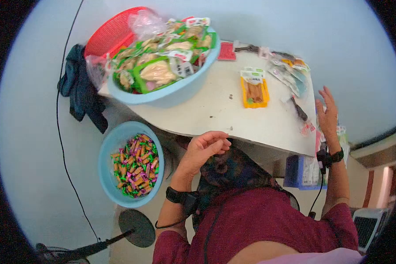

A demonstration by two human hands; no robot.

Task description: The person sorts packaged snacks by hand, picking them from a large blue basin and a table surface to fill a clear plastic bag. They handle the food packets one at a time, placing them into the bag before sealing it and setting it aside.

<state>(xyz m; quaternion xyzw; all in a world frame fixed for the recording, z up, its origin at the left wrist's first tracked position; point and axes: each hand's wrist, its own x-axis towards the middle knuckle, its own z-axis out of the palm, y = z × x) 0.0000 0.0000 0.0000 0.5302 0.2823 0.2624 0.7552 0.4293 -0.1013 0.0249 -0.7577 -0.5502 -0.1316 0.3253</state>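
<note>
My left hand (207,149) hovers at the front edge of the white table (198,116), above my lap. Its fingers are loosely bent, the thumb a little apart, and I see nothing in them. Past the table's right edge, my right hand (327,113) is raised with fingers spread and nothing in it. Nearest to it on the table is a black-handled tool (299,110), its working end hard to make out. A yellow-edged food packet (254,90) lies flat farther in, with several overlapping clear packets (288,77) to its right.
A blue basin (163,100) heaped with green-edged food packets (156,72) stands on the table's left. Behind it leans a red basket (114,33). Lower left, another blue basin (104,169) holds wrapped sweets (138,167). A blue crate (293,171) sits below the table's right side.
</note>
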